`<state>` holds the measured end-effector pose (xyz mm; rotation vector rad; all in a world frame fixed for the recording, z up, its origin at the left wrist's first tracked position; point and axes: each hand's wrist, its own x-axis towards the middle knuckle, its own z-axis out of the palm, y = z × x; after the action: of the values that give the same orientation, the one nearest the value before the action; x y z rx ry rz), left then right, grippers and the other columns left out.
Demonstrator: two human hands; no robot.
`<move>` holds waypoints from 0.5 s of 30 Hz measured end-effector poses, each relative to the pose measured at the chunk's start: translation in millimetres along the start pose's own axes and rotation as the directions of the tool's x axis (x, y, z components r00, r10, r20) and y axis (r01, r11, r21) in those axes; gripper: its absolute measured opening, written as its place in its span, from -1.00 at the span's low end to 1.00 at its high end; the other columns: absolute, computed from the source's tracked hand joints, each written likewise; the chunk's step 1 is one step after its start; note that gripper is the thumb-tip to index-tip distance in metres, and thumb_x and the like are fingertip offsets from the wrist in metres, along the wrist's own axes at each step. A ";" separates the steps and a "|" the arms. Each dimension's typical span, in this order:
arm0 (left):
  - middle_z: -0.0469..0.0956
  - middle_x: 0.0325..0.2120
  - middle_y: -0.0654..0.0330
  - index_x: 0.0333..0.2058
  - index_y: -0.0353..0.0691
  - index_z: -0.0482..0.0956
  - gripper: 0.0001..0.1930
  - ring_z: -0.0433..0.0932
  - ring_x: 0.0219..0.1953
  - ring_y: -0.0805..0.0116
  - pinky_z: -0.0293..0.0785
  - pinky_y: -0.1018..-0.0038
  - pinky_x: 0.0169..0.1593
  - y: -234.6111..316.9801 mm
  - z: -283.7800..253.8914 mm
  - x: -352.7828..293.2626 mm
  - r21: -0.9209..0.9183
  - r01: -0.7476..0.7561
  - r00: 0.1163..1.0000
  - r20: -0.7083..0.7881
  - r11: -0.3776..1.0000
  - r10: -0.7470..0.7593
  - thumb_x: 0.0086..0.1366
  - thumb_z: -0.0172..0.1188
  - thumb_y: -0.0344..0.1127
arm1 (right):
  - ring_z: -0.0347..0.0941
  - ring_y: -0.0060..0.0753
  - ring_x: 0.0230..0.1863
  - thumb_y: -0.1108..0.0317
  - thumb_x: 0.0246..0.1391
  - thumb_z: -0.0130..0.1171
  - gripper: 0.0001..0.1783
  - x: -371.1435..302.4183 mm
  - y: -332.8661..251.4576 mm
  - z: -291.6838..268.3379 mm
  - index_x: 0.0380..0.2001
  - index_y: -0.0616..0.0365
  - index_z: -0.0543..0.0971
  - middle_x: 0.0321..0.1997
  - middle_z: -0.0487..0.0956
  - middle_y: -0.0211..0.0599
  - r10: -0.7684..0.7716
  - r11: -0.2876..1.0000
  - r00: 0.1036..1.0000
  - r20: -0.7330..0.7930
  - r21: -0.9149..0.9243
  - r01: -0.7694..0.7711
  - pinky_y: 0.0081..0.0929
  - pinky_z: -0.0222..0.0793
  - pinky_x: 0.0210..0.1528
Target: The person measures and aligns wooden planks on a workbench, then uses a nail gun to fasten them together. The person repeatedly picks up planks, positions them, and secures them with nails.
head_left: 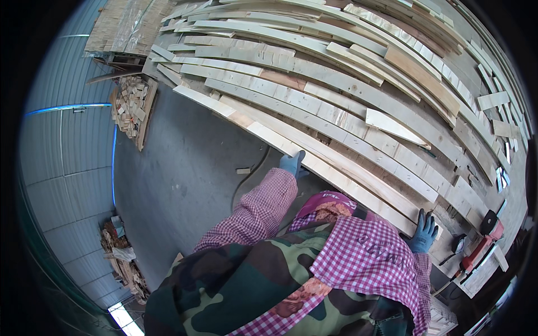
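Observation:
A long pale wooden board [274, 139] runs slantwise along the near edge of a wide layer of boards. My left hand [292, 164], in a blue-grey glove, grips this board's near edge about midway, with its thumb on top and the other fingers partly hidden. Close to the board's right end, my right hand [424, 233] lies against it in a matching glove, its fingers stretched out and apart. Just behind lies another long board [342, 165], roughly parallel. A row of boards [314, 115] with small dark marks comes after that.
More boards [314, 70] of uneven length spread toward the back. At right lies a red and black power tool [483, 243] near a cable. Offcuts [132, 109] are heaped at far left by a wrapped timber stack [126, 28]. A hose [255, 168] crosses the grey floor [168, 168].

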<state>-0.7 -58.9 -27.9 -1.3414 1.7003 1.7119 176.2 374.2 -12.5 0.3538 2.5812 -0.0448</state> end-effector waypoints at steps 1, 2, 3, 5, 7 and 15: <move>0.40 -0.11 -0.04 -0.05 -0.35 0.32 -0.44 0.47 -0.14 0.09 0.55 0.16 -0.11 -1.8 0.1 2.0 0.243 -0.050 0.990 -0.116 0.969 0.080 0.10 0.30 -0.12 | -0.21 -0.05 0.42 -0.06 -0.49 0.49 0.32 5.8 -1.2 -1.8 0.35 -0.24 -0.09 0.41 -0.09 -0.14 -0.016 1.000 0.997 0.074 -0.020 0.017 0.00 -0.31 0.38; 0.37 -0.07 -0.06 -0.03 -0.34 0.31 -0.40 0.45 -0.10 0.05 0.50 0.14 -0.04 -6.5 -0.6 5.4 0.475 -0.065 0.961 -0.207 0.877 0.184 0.08 0.31 -0.08 | -0.22 -0.01 0.41 -0.05 -0.47 0.47 0.30 8.2 -3.0 -7.0 0.34 -0.24 -0.08 0.41 -0.09 -0.12 -0.030 0.999 0.995 0.091 -0.037 0.034 0.00 -0.28 0.37; 0.34 -0.03 -0.09 -0.01 -0.32 0.29 -0.36 0.42 -0.06 0.02 0.44 0.11 0.02 -11.2 0.0 8.1 0.684 -0.044 0.917 -0.262 0.729 0.301 0.07 0.32 -0.03 | -0.22 -0.01 0.41 -0.05 -0.46 0.47 0.29 8.1 -4.6 -10.4 0.34 -0.24 -0.08 0.41 -0.09 -0.12 -0.024 0.999 0.992 0.121 -0.031 0.028 0.00 -0.27 0.37; 0.20 0.13 -0.13 0.17 -0.23 0.11 -0.10 0.32 0.09 -0.06 0.29 0.13 0.14 -29.8 0.1 17.3 0.563 -0.087 0.889 -0.328 0.822 0.320 0.00 0.33 0.15 | -0.21 0.00 0.41 -0.03 -0.45 0.47 0.28 8.7 -5.9 -20.9 0.34 -0.25 -0.08 0.41 -0.09 -0.12 -0.015 0.999 0.984 0.175 -0.025 0.020 -0.01 -0.24 0.37; 0.20 0.15 -0.08 0.22 -0.22 0.02 0.00 0.31 0.11 0.03 0.32 0.17 0.10 -75.6 -5.8 64.0 0.287 -0.268 0.826 -0.422 0.919 0.373 -0.04 0.35 0.17 | -0.14 0.01 0.39 -0.02 -0.46 0.48 0.26 10.8 -6.3 -23.9 0.33 -0.23 -0.03 0.38 -0.01 -0.09 -0.059 0.998 0.986 0.156 -0.018 0.062 -0.02 -0.12 0.33; 0.20 0.15 -0.08 0.24 -0.30 -0.08 0.10 0.29 0.14 -0.07 0.38 -0.04 0.05 0.4 33.4 -24.0 -0.029 0.108 0.969 -0.220 0.994 -0.112 -0.08 0.37 0.19 | 0.12 0.00 0.24 0.01 -0.51 0.49 0.25 29.6 3.5 -46.5 0.32 -0.16 0.04 0.22 0.22 -0.04 -0.138 0.990 0.966 0.221 0.013 0.139 -0.11 0.04 0.24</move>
<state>-1.4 -20.0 -14.4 -1.6552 1.6935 1.5669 129.3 389.4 12.5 0.1565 2.3802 -0.1245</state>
